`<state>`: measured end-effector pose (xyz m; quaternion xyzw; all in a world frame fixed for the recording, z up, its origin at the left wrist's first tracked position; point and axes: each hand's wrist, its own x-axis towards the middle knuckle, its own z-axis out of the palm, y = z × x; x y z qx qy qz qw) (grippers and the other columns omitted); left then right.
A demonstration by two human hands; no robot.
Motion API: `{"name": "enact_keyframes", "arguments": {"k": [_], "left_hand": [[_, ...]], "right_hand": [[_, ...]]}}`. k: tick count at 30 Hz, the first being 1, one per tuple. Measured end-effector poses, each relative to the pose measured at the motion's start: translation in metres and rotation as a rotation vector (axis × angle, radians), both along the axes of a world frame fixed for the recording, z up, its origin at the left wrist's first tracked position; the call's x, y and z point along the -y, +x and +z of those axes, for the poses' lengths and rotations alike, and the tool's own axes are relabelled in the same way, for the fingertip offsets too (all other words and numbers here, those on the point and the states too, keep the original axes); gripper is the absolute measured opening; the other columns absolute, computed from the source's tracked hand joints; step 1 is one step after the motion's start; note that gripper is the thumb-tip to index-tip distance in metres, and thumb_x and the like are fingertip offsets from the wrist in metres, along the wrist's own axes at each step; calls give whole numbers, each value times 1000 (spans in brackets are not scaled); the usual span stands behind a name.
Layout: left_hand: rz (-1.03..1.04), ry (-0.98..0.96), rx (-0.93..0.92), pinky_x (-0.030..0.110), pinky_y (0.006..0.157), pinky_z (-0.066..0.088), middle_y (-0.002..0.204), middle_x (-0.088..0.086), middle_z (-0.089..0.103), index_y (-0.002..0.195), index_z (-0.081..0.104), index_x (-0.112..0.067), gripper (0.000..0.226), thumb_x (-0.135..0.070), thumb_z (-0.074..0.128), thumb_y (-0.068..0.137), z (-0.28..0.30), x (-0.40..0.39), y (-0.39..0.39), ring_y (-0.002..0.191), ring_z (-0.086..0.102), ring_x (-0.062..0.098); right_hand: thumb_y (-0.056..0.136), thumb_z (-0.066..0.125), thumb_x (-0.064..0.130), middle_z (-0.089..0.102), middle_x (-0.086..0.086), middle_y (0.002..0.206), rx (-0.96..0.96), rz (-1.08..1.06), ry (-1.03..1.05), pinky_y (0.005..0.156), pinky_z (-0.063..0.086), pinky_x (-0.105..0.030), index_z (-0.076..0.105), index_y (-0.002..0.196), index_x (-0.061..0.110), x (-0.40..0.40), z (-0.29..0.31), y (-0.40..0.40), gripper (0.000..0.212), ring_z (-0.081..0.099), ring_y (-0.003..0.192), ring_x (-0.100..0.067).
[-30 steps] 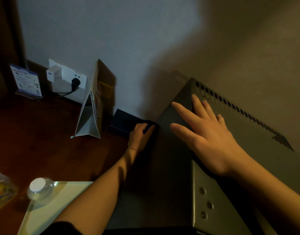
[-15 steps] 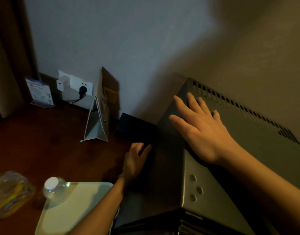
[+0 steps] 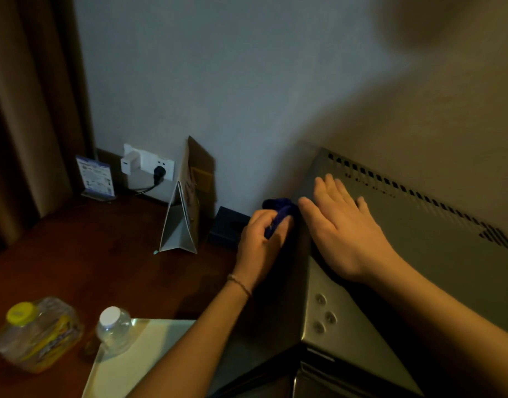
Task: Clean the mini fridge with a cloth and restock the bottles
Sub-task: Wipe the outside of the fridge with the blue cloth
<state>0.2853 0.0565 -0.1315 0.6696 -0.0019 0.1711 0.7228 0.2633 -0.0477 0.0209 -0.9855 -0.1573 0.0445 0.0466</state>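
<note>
I see my left hand [image 3: 261, 242] curled tight around a dark blue cloth [image 3: 280, 209] at frame centre, against the mini fridge [image 3: 419, 234] side edge. My right hand [image 3: 342, 228] lies flat, fingers straight, on the fridge top. Two bottles, yellow-capped [image 3: 37, 334] and white-capped [image 3: 113, 328], stand lower left.

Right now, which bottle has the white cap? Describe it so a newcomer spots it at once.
Start at the pale tray at the bottom left of the wooden table. The clear bottle stands at its left corner. Its cap is white, while the neighbouring yellow-labelled bottle has a yellow cap.
</note>
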Motion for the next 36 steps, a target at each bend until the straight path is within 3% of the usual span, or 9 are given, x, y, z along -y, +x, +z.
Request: {"name": "enact_keyframes", "arguments": {"k": [5,11,17,20,23,26,30,33,36], "left_hand": [[-7,56,-30,30,79,47,97,-3,55,87,58,-27,14,-36,56,98,-12,3,64,84,58,12],[-43,180,-233,48,84,54,102,3,66,95,66,-35,38,-67,50,87,-100,2,120,91,66,17],[-41,118,-371,47,90,49,108,8,59,108,63,-15,70,-78,49,80,-151,2,83,99,61,22],[-41,84,-468,34,93,43,117,6,58,120,60,-9,58,-59,55,92,-166,1,54,111,57,23],[-30,44,-496,32,86,46,109,3,60,110,61,-12,49,-57,60,90,-180,0,14,107,61,24],[-31,-20,-509,36,95,48,115,-2,62,119,60,-20,50,-60,62,88,-177,-2,-32,107,61,15],[13,13,-423,11,79,43,102,6,60,101,65,-9,20,-28,59,97,-146,-1,-79,93,59,8],[38,-28,-324,25,87,48,103,-4,60,102,64,-21,35,-53,61,89,-112,1,-107,99,60,9],[45,-30,-163,20,90,46,107,-15,59,107,67,-25,46,-59,56,79,-69,0,-116,104,60,3]], "right_hand": [[104,12,50,-11,-1,167,-4,13,-4,125,-6,-43,-1,161,20,0,0,2,65,-14,152,-12],[104,17,52,-14,0,167,-10,20,-1,124,-8,-42,-5,160,20,1,0,5,68,-17,152,-12],[101,28,56,-14,0,167,13,33,-23,124,-8,-43,-5,160,21,1,-3,7,76,-15,153,-14],[99,37,50,-14,-2,167,10,41,-32,124,-7,-45,-5,160,22,1,-1,7,80,-15,153,-15],[98,39,45,-14,-2,167,5,46,-33,125,-4,-47,-4,161,21,1,0,7,80,-14,153,-16],[98,40,44,-13,-2,167,7,42,-32,125,-4,-46,-4,161,21,0,1,6,80,-14,153,-16],[99,39,43,-14,-3,167,5,42,-41,125,-4,-46,-4,161,20,0,2,6,79,-14,153,-16],[99,38,45,-13,-4,167,5,45,-45,125,-4,-47,-4,161,19,0,1,6,79,-13,153,-17],[98,36,47,-13,-4,167,15,51,-52,125,-4,-47,-4,161,19,1,0,6,80,-13,153,-17]]}}
